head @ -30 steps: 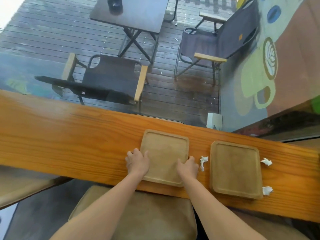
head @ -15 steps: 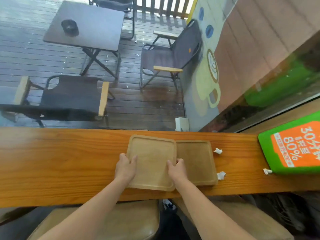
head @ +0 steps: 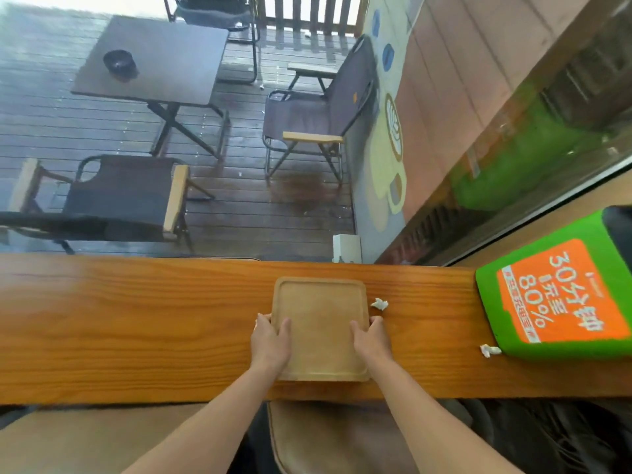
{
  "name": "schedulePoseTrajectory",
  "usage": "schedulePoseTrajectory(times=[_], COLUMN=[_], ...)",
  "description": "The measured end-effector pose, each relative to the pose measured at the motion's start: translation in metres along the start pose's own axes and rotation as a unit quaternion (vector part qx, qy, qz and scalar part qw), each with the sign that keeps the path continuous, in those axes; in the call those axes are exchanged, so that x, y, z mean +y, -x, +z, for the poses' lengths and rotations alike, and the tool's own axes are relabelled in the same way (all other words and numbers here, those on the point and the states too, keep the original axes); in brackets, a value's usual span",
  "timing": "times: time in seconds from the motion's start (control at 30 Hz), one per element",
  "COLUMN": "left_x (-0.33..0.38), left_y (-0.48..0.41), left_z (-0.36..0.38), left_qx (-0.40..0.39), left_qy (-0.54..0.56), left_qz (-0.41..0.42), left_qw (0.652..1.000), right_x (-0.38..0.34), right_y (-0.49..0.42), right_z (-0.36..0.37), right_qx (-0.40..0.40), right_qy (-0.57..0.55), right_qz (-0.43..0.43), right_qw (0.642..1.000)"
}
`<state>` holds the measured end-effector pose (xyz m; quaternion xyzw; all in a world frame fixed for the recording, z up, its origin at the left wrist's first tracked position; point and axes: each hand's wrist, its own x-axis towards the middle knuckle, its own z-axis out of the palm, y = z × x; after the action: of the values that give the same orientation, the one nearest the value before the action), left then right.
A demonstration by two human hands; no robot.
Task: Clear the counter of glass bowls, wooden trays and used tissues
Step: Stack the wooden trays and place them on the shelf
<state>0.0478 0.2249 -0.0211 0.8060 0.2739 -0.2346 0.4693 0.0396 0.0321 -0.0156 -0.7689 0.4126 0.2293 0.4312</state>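
A square wooden tray lies on the orange-brown wooden counter, covering the second tray so that only one shows. My left hand grips its left edge and my right hand grips its right edge, thumbs on top. A crumpled white tissue lies just right of the tray's far corner. Another tissue lies further right, against the green box. A scrap of white peeks out by my left hand. No glass bowl is in view.
A green box with an orange label sits on the counter's right end. A window runs behind the counter, with a deck, table and chairs outside. A cushioned stool stands below the counter's near edge.
Both hands slid the left tray rightwards until it sits on top of the right tray. The tissue between the trays and the near-right one are now hidden. The camera panned right.
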Motion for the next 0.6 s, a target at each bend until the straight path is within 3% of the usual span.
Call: schedulePoseTrajectory(times=[0.17, 0.27, 0.37, 0.6], left_x=[0.0, 0.003, 0.007, -0.001], left_y=[-0.004, -0.005, -0.003, -0.002], left_z=[0.023, 0.031, 0.034, 0.034], left_qx=[0.066, 0.091, 0.099, 0.105], left_qy=[-0.07, -0.11, -0.155, -0.281], left_qz=[0.008, 0.003, 0.011, 0.049], left_qw=[0.995, 0.99, 0.983, 0.953], right_x=[0.005, 0.006, 0.005, 0.007], right_y=[-0.02, -0.022, -0.021, -0.019], right_z=[0.005, 0.009, 0.009, 0.008], right_qx=[-0.007, 0.032, 0.06, 0.041], right_qy=[0.061, 0.118, 0.162, 0.213], right_qz=[-0.02, -0.058, -0.078, -0.074], right_qw=[0.998, 0.991, 0.982, 0.973])
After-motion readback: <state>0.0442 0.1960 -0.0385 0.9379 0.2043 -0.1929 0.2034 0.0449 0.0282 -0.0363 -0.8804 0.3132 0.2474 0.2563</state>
